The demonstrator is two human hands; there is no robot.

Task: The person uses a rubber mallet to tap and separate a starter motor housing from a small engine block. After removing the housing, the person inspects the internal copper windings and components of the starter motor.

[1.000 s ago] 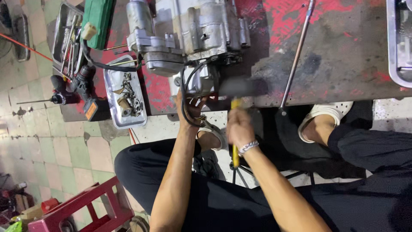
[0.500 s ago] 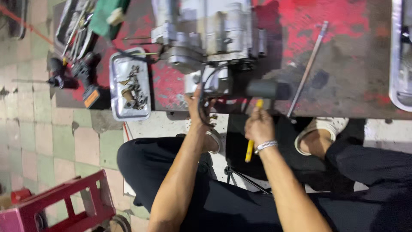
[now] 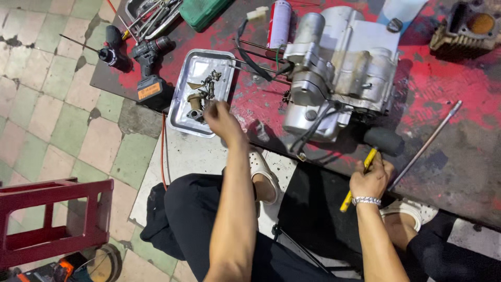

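My left hand [image 3: 222, 119] reaches over the near edge of a metal tray [image 3: 194, 68] that holds several small bolts and parts [image 3: 204, 93]. Its fingers curl down over the parts, and I cannot see whether they grip one. My right hand [image 3: 369, 180] grips the yellow handle of a black-headed mallet [image 3: 383, 140]. The mallet head rests by the near right corner of a silver engine block [image 3: 339, 73] on the red-stained workbench [image 3: 443, 89]. Black cables hang from the engine's near side.
A long metal rod [image 3: 425, 146] lies right of the mallet. A cordless drill [image 3: 148, 68], a spray can [image 3: 280, 23], a green case [image 3: 206, 10] and an engine cylinder [image 3: 464, 26] lie on the bench. A red stool [image 3: 52, 219] stands on the tiled floor, left.
My left hand has left the cables under the engine and moved left to the parts tray. My right hand still holds the mallet, now lower beside the engine.
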